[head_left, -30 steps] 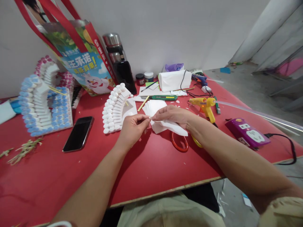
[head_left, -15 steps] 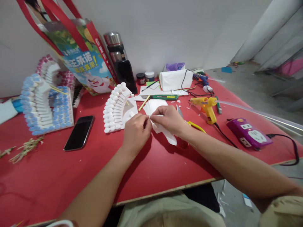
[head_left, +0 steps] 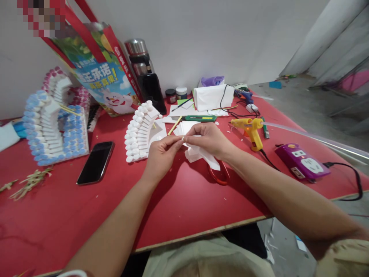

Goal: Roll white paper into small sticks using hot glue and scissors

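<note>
Paper in a white strip [head_left: 211,158] slants out from under the right hand [head_left: 210,140], its long axis running from ten o'clock to four, its free end pointing to four and overlapping a red loop handle [head_left: 221,183]. The fingertips of the left hand [head_left: 161,154] and right hand meet, pinched together on one small white piece [head_left: 183,138]; which way that piece points is too small to tell. Whether the right hand's curled fingers also grip the strip cannot be told.

Just beyond the hands, towards twelve, lie fanned white strips [head_left: 184,127], too overlapped to count. From the fingertips, the red worktop [head_left: 184,215] carries one white arch piece [head_left: 138,134] at nine o'clock, with one blue-and-white piece [head_left: 43,130] farther out the same way. One flat phone [head_left: 95,163] lies between eight and nine, two jars [head_left: 176,95] stand near twelve, and one green cutter [head_left: 198,118] lies between one and two. One yellow glue gun [head_left: 250,130] is at three, and one purple socket block [head_left: 301,163] lies well beyond it, between three and four.
</note>
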A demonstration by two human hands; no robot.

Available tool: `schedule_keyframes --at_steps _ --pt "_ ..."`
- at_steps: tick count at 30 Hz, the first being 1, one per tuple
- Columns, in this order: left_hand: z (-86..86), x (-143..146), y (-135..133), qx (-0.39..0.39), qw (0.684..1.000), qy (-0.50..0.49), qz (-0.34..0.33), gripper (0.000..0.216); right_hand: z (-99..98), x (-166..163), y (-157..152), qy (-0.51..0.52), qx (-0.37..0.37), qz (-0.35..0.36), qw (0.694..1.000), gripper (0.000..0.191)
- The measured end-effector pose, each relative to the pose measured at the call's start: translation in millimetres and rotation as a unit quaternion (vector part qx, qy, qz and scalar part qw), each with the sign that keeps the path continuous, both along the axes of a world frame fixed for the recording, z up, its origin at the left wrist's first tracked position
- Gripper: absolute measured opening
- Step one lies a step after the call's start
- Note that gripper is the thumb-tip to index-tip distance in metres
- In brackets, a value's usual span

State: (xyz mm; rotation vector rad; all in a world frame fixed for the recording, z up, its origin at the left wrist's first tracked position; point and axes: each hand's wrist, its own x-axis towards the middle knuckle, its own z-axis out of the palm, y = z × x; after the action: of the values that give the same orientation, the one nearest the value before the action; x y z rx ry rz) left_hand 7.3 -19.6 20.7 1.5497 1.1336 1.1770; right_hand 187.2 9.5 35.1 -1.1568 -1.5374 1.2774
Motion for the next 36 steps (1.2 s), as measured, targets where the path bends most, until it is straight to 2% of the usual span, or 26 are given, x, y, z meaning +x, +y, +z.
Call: schedule_keyframes --at_steps 2,9,11,13,15,16,19,20,23,25,28,32,36 --pt "0.3 1.3 0.1 -0.036 0.999 -0.033 0.009 0.023 1.4 0.9 -0.1 -0.018 0.024 0.0 1.0 0.014" --pt "2.0 3.9 -1.8 -0.027 0.998 -0.026 0.043 0.015 -1.7 -2.0 -4.2 -0.14 0.158 -0.027 0.977 0.017" --pt "3.3 2.8 -1.0 -0.03 0.998 -0.017 0.045 0.013 0.7 1.5 -2.7 -0.154 0.17 -0.029 0.973 0.018" --pt "4.6 1.1 0.3 -0.027 0.999 -0.01 0.045 0.012 5.4 9.9 2.6 -0.114 0.118 0.013 0.986 0.024" --pt "5.2 -1.0 2.1 -0.021 0.999 -0.012 0.043 0.012 8.8 21.2 11.5 -0.04 -0.008 0.077 0.996 0.036" --pt "5.2 -2.0 3.1 -0.018 0.999 -0.019 0.042 0.012 8.7 26.7 16.7 0.003 -0.071 0.072 0.995 0.045" --pt "3.4 -4.2 5.2 -0.002 0.999 -0.036 0.031 0.013 1.6 35.9 29.2 0.104 -0.204 0.057 0.972 0.05" --pt "2.7 -4.6 5.5 0.007 0.999 -0.03 0.024 0.014 -1.8 35.7 30.9 0.126 -0.242 0.079 0.959 0.048" --pt "1.3 -5.2 5.4 0.054 0.998 0.025 0.015 0.013 -7.7 27.5 26.5 0.175 -0.319 0.205 0.909 0.044" --pt "1.2 -5.3 5.1 0.097 0.993 0.062 0.018 0.012 -6.7 20.9 19.3 0.19 -0.321 0.254 0.892 0.04" --pt "1.1 -5.6 5.4 0.131 0.987 0.086 0.023 0.013 -2.6 16.1 11.2 0.189 -0.284 0.242 0.908 0.029" --pt "-0.9 -6.3 6.1 0.109 0.989 0.089 0.038 0.014 -3.3 17.0 11.3 0.206 -0.262 0.237 0.912 0.021" --pt "-2.9 -5.5 5.9 0.071 0.994 0.062 0.046 0.013 -10.5 16.7 14.4 0.181 -0.237 0.232 0.926 0.023"
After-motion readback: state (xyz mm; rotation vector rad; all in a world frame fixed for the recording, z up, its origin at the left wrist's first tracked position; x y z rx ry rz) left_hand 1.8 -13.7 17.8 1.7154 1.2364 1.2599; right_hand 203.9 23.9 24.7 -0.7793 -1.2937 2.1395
